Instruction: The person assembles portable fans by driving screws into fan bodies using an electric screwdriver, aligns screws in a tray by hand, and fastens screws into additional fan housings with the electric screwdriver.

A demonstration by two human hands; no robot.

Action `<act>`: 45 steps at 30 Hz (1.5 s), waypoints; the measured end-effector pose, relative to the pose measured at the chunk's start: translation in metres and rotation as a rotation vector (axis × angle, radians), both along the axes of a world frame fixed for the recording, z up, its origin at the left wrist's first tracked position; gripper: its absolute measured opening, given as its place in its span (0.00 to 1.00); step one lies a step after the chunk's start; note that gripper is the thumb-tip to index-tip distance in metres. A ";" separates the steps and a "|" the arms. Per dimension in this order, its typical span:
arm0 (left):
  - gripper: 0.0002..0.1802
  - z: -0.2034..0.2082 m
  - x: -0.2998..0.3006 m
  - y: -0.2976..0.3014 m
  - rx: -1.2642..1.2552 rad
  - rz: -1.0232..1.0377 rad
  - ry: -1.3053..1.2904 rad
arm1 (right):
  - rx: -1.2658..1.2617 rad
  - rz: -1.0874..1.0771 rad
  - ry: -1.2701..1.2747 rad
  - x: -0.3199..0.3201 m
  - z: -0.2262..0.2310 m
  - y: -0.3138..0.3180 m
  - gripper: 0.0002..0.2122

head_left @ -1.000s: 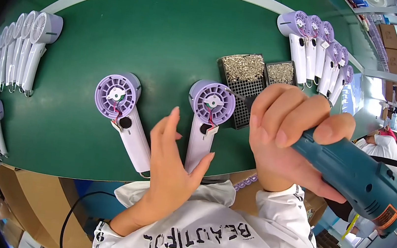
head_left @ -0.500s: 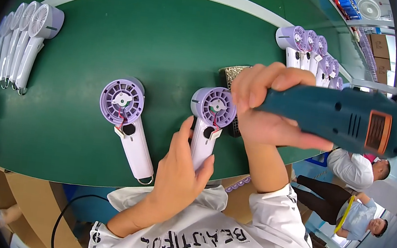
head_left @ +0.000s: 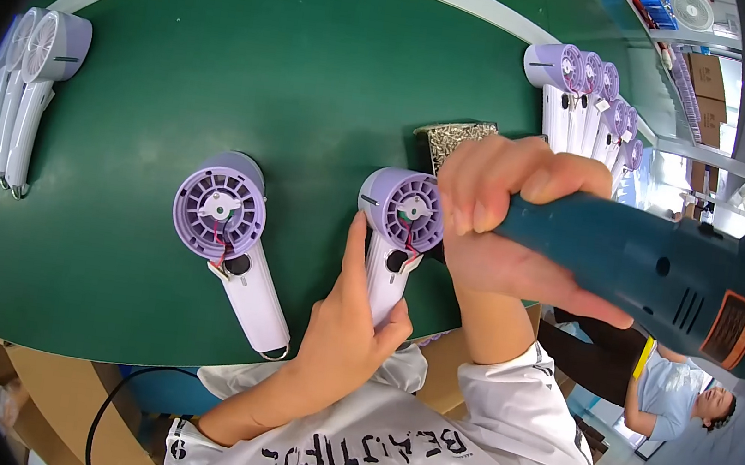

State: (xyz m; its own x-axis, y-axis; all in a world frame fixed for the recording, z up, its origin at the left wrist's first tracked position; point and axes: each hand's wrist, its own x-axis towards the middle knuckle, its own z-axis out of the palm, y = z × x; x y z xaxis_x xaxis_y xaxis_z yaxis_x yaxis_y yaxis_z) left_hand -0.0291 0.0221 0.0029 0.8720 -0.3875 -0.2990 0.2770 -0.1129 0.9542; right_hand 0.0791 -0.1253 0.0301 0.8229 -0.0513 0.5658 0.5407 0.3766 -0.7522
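My left hand (head_left: 352,323) grips the white handle of a purple and white handheld fan body (head_left: 396,226) lying open-faced on the green table (head_left: 224,75), its red and black wires showing. My right hand (head_left: 514,213) is wrapped around a teal electric screwdriver (head_left: 664,278), held over the fan's round head. The driver's tip is hidden behind my fingers. A second open fan body (head_left: 228,238) lies to the left, untouched.
A tray of small screws (head_left: 454,138) sits just beyond the fan. A row of purple fans (head_left: 585,91) stands at the far right, a row of white fans (head_left: 23,87) at the far left. Another person (head_left: 677,400) is below the table edge at right.
My right hand has swung the screwdriver up from beside me and brought it down onto the fan head. My left hand closed onto the fan's handle.
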 end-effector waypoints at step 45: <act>0.38 0.031 0.015 0.011 1.003 0.200 -0.945 | 0.393 -0.165 -0.138 -0.059 -0.001 -0.115 0.45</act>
